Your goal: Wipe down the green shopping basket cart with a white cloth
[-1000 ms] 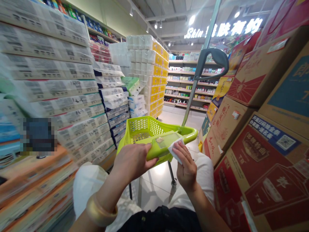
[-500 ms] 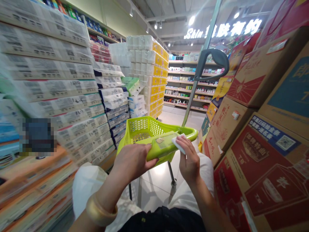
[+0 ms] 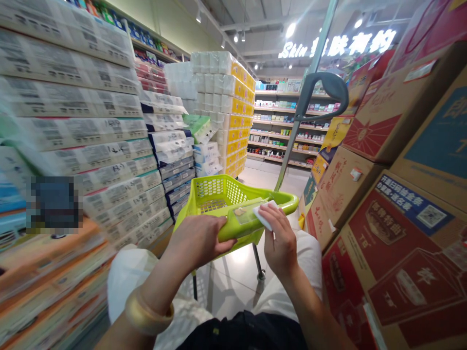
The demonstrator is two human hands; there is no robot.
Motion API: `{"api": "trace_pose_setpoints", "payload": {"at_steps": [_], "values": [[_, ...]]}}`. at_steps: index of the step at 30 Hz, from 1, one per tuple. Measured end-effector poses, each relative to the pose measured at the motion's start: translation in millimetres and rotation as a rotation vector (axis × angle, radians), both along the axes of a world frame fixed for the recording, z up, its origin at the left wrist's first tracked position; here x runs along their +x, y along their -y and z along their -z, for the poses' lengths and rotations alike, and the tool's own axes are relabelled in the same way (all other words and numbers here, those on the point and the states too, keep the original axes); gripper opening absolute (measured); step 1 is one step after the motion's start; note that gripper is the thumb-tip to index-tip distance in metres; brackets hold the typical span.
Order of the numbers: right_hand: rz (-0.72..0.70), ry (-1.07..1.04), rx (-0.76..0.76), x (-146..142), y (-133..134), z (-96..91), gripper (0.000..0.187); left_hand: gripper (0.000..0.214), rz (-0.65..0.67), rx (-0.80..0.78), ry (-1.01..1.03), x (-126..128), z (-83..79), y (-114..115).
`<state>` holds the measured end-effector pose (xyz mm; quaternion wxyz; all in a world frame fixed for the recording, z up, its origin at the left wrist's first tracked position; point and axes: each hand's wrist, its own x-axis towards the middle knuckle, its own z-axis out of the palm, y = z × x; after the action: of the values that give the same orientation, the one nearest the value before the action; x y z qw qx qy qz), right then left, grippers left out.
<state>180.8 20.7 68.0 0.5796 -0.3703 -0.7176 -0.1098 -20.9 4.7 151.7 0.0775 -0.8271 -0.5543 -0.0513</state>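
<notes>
We're in a narrow supermarket aisle: wrapped tissue packs (image 3: 91, 121) stacked high on the left, brown and red cardboard boxes (image 3: 401, 146) piled on the right. Straight ahead stands a tower of toilet rolls (image 3: 219, 92) (yellow labels facing the aisle), then stocked shelves (image 3: 277, 131) at the far end. Pale glossy floor (image 3: 237, 277) underfoot, spotlights (image 3: 291, 30) overhead, a white lit sign (image 3: 339, 43) glowing upper right.

Left hand (image 3: 199, 238) grips green basket (image 3: 222, 197) rim; right hand (image 3: 279, 238) presses white wipe (image 3: 263, 217) there

Narrow open aisle floor (image 3: 270, 177) between stacked tissue packs (image 3: 109, 160) and cardboard boxes (image 3: 394, 194).
</notes>
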Motion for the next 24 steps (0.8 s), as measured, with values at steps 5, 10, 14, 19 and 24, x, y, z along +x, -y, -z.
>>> {"api": "trace_pose_setpoints", "payload": {"at_steps": [5, 10, 14, 19, 24], "values": [[-0.097, 0.105, -0.028, -6, 3, -4.7, 0.045, 0.033, 0.013, -0.021, 0.012, -7, -3.1, 0], [-0.03, -0.043, -0.055, 8, -6, -10.1, 0.038, 0.038, 0.044, 0.001, -0.008, -17, -5.5, -4], [-0.12, 0.107, -0.076, -5, 0, -17.6, 0.04, 0.044, 0.08, 0.017, 0.004, -25, -5.6, -8], [-0.19, 0.193, -0.123, -12, -2, -27.0, 0.04, 0.045, 0.099, 0.006, 0.009, -31, -6.2, -10], [-0.098, 0.075, -0.131, -4, -8, -28.3, 0.034, 0.048, 0.054, -0.024, -0.04, -39, -8.4, -14]]}}
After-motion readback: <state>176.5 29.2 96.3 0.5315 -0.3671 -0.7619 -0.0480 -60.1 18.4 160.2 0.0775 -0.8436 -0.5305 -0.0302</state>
